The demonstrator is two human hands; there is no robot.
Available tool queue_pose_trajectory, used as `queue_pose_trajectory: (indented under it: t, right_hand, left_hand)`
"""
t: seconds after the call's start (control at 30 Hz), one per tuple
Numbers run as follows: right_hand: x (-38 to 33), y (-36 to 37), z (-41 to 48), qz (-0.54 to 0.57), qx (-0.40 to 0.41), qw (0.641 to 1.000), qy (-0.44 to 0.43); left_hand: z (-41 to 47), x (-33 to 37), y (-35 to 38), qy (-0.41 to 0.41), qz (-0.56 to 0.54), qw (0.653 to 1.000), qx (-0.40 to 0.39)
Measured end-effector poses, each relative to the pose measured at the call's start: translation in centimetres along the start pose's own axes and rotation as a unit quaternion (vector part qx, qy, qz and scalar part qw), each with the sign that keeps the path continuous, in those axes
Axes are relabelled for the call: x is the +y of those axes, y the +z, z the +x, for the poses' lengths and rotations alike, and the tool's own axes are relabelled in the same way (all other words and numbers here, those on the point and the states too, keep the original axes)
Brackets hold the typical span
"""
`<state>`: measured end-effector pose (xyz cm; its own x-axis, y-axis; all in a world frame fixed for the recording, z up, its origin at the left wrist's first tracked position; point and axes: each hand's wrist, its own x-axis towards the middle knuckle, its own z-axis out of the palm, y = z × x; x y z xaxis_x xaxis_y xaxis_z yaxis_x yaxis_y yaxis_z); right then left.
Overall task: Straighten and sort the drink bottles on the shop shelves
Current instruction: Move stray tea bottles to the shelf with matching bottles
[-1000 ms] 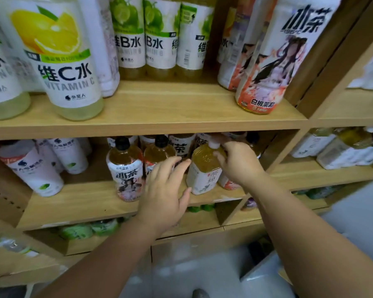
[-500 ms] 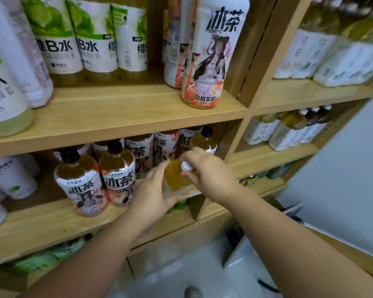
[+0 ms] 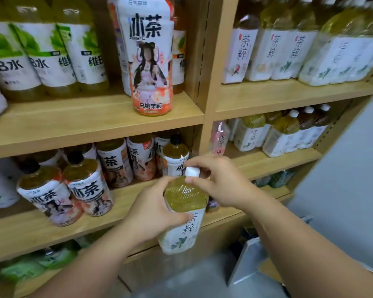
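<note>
A yellow-green tea bottle [image 3: 184,214] with a white cap and white label hangs in front of the middle shelf [image 3: 108,216], off the board. My left hand [image 3: 153,211] grips its body from the left. My right hand [image 3: 220,181] pinches the neck and white cap from the right. Behind it stand black-capped tea bottles [image 3: 82,186] with a pink figure label. Matching white-capped tea bottles [image 3: 282,134] fill the right bay at the same height.
The upper shelf [image 3: 91,119] holds green-label vitamin water bottles [image 3: 50,57] and a tall peach tea bottle [image 3: 151,61]. More white-label tea bottles [image 3: 274,50] line the upper right bay. A wooden upright [image 3: 209,82] divides the bays. A grey panel [image 3: 349,190] stands at right.
The white-capped bottle has come off the middle shelf toward me. My left hand closed round its body, and the view swung right to show the right bay.
</note>
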<state>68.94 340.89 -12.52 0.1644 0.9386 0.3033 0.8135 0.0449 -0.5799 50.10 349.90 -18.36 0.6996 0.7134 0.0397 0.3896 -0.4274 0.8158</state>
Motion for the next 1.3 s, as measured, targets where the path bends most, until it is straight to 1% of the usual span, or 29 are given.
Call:
queue_pose_trajectory:
  t: [0.1, 0.2, 0.33, 0.5, 0.6, 0.73, 0.87, 0.97, 1.1, 1.17, 1.3]
  right_hand:
    - [3.6, -2.4, -1.5, 0.055, 0.000, 0.998, 0.013]
    - [8.2, -4.3, -3.2, 0.114, 0.019, 0.992, 0.045]
    - [13.9, -7.6, -5.3, 0.167, 0.056, 0.980, 0.088]
    - [18.9, -12.0, -6.5, 0.170, 0.086, 0.974, 0.121]
    - [21.6, -12.9, -6.7, 0.176, 0.106, 0.967, 0.148]
    - [24.8, -12.2, -7.4, 0.211, 0.107, 0.953, 0.187]
    - [27.0, -12.1, -6.8, 0.243, 0.119, 0.936, 0.226]
    - [28.8, -12.3, -5.0, 0.225, 0.128, 0.928, 0.268]
    - [30.9, -11.9, -2.7, 0.197, 0.140, 0.918, 0.313]
    - [31.7, -11.5, -1.7, 0.192, 0.147, 0.912, 0.331]
    - [33.1, -10.7, -0.3, 0.184, 0.167, 0.891, 0.379]
  left_hand:
    - [1.0, 2.0, 3.8, -0.016, 0.003, 1.000, 0.010]
    - [2.8, 4.3, 8.0, -0.026, 0.013, 1.000, 0.010]
    - [6.1, 8.3, 12.9, -0.004, 0.057, 0.998, 0.003]
    - [10.4, 12.1, 17.7, 0.008, 0.053, 0.999, 0.001]
    - [13.1, 13.4, 19.8, -0.004, 0.031, 0.999, 0.031]
    - [16.9, 13.9, 22.2, -0.009, -0.012, 0.997, 0.071]
    - [20.5, 13.7, 23.9, 0.003, -0.022, 0.998, 0.053]
    - [23.5, 13.1, 25.1, -0.008, -0.046, 0.998, 0.034]
    - [27.1, 12.6, 26.2, -0.032, -0.049, 0.998, 0.020]
    - [28.6, 12.4, 26.4, -0.047, -0.041, 0.998, 0.010]
    - [30.6, 11.8, 27.0, -0.058, -0.019, 0.998, 0.019]
